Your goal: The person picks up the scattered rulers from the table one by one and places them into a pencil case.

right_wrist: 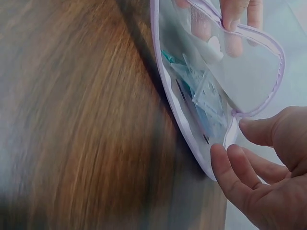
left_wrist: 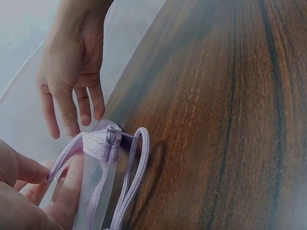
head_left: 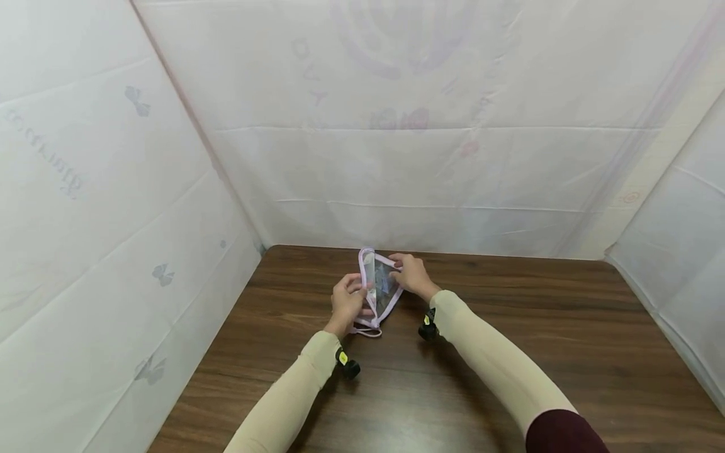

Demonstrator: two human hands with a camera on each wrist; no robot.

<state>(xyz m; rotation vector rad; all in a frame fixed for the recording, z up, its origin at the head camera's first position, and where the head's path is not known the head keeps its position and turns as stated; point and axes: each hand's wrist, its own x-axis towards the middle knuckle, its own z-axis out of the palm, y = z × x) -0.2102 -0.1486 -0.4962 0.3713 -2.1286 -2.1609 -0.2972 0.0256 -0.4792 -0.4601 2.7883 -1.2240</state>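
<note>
A see-through zip pouch (head_left: pixel 387 294) with lilac edging stands tilted near the table's far edge, its mouth parted. My left hand (head_left: pixel 347 302) pinches the mouth's lilac edge on the near left side between thumb and fingers, as the left wrist view shows. My right hand (head_left: pixel 413 275) is at the pouch's far right corner. In the right wrist view its thumb and fingertips are right at the edging, spread apart with fingers loosely bent. Inside the pouch lie clear flat plastic pieces (right_wrist: pixel 206 93) and something teal (right_wrist: pixel 167 57). A lilac cord loop (left_wrist: pixel 139 167) hangs from the zip end.
The brown wood-grain table (head_left: pixel 566 327) spreads to both sides and toward me. Pale printed sheets (head_left: pixel 396 163) hang as walls behind the table and along its left and right. Black wrist cameras (head_left: pixel 348 367) sit under both sleeves.
</note>
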